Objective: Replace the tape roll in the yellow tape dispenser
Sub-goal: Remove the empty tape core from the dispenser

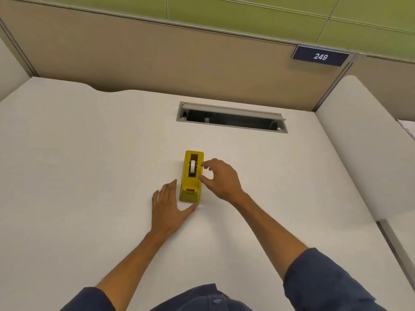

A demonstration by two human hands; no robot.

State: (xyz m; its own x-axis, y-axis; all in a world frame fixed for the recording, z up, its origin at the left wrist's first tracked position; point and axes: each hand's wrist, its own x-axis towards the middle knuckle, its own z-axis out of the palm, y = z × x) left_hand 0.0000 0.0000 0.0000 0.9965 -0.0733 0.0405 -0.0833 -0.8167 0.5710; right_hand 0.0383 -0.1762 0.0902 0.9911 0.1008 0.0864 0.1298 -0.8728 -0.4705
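A yellow tape dispenser [191, 185] stands on the white desk [89, 153], its cutter end pointing toward me. A white tape roll [193, 167] sits in its slot. My left hand [167, 207] lies flat on the desk just left of the dispenser's near end, fingers spread, thumb reaching under the front corner. My right hand [219, 178] hovers at the dispenser's right side, thumb and forefinger curled apart beside the roll, holding nothing.
An open cable slot [231, 117] with a grey flap is cut into the desk behind the dispenser. A beige partition [157, 55] with a dark "249" plate [320, 56] closes the back. A second white desk section [363, 142] adjoins on the right.
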